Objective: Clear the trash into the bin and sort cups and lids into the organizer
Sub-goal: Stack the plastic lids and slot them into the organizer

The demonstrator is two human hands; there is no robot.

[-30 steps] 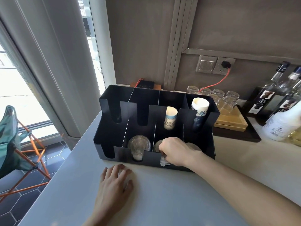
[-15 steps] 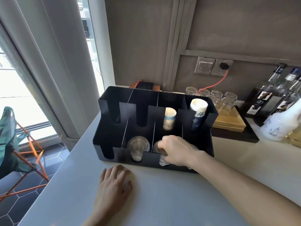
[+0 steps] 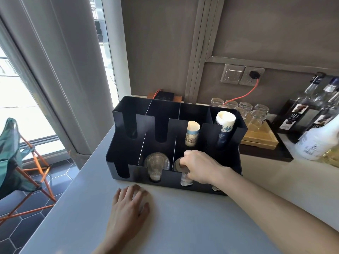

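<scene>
Right hand (image 3: 199, 166) grips a stack of clear lids (image 3: 185, 177) in the organizer's (image 3: 224, 136) front row, third slot from the left. At 7 o'clock, left hand (image 3: 128, 208) lies flat, released, on the desk (image 3: 192, 226).

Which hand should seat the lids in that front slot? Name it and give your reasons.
Right. The right hand is already inside the organizer, fingers on the lids in the third front slot. The left hand lies flat on the counter, outside the organizer.
</scene>
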